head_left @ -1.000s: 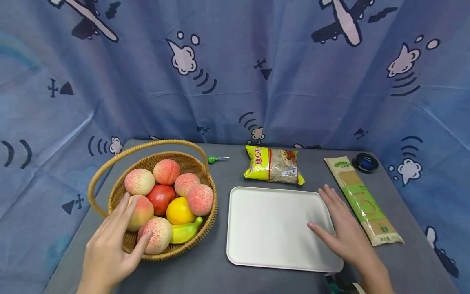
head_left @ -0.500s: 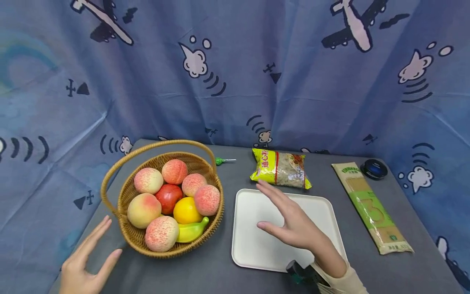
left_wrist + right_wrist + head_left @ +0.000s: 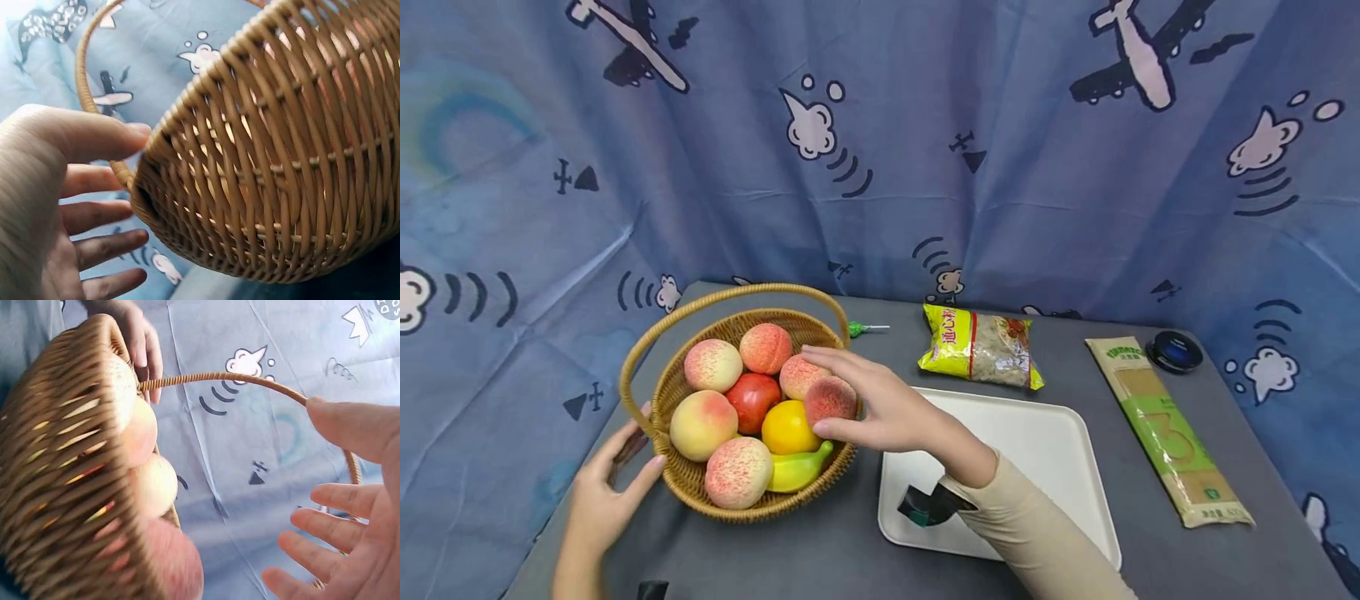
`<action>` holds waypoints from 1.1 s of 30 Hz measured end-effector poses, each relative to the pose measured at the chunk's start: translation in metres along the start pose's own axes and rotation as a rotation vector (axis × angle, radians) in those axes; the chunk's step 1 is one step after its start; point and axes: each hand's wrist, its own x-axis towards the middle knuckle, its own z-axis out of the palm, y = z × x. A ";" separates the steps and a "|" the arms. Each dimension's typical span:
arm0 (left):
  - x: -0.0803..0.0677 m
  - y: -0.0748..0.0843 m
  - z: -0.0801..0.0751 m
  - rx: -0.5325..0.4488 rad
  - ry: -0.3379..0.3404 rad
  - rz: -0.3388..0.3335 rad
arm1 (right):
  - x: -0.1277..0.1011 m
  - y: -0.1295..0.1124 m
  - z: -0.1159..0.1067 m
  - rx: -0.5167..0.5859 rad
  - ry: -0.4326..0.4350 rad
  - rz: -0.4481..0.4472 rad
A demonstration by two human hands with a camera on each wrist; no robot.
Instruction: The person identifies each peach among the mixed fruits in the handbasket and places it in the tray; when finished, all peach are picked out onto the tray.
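A wicker basket with a hoop handle stands at the table's left and holds several peaches, a red fruit, a yellow one and a banana. My right hand reaches over its right rim with fingers spread around a peach, not closed on it. In the right wrist view the right hand is spread wide beside the basket. My left hand lies against the basket's left side. In the left wrist view the left hand has straight fingers and its thumb touches the weave.
A white tray lies right of the basket, under my right forearm. Behind it are a yellow snack bag and a green lollipop. A long pasta packet and a black round object lie at the right. A blue curtain hangs behind.
My right hand swept left from the tray to the basket's right rim. My left hand left the fruit, dropped beside the basket, then settled against its left side.
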 end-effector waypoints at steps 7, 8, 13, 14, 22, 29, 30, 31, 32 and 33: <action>0.010 -0.014 0.000 -0.278 -0.110 0.042 | 0.056 0.000 0.009 0.020 -0.081 0.007; 0.011 -0.015 -0.001 -0.272 -0.120 0.041 | 0.065 0.000 0.011 0.021 -0.099 0.015; 0.013 -0.018 -0.005 -0.248 -0.161 0.004 | 0.104 0.003 0.023 0.050 -0.198 0.084; 0.013 -0.019 -0.006 -0.240 -0.168 -0.007 | 0.111 0.004 0.025 0.065 -0.215 0.104; 0.014 -0.017 -0.010 -0.225 -0.192 -0.026 | 0.152 0.013 0.050 0.096 -0.301 0.235; 0.016 -0.016 -0.008 -0.247 -0.193 0.013 | 0.166 0.027 0.067 0.088 -0.288 0.261; 0.016 -0.016 -0.008 -0.252 -0.194 0.018 | 0.166 0.028 0.069 0.088 -0.284 0.267; 0.016 -0.016 -0.008 -0.255 -0.196 0.022 | 0.167 0.029 0.071 0.083 -0.282 0.274; 0.015 -0.016 -0.008 -0.257 -0.197 0.025 | 0.168 0.030 0.072 0.083 -0.280 0.283; 0.015 -0.016 -0.008 -0.256 -0.196 0.012 | 0.168 0.031 0.074 0.075 -0.277 0.289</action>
